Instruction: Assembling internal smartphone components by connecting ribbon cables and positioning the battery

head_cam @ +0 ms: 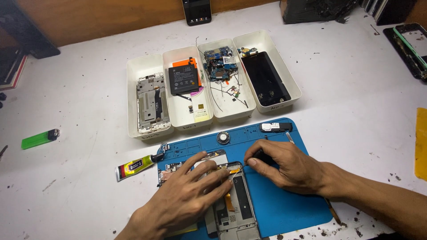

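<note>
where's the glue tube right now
In the head view the glue tube lies on the white table just off the blue mat's left edge, left of the left hand.

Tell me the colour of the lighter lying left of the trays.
Bright green with a dark cap end; the lighter shows clearly in the head view, on the white table.
</note>
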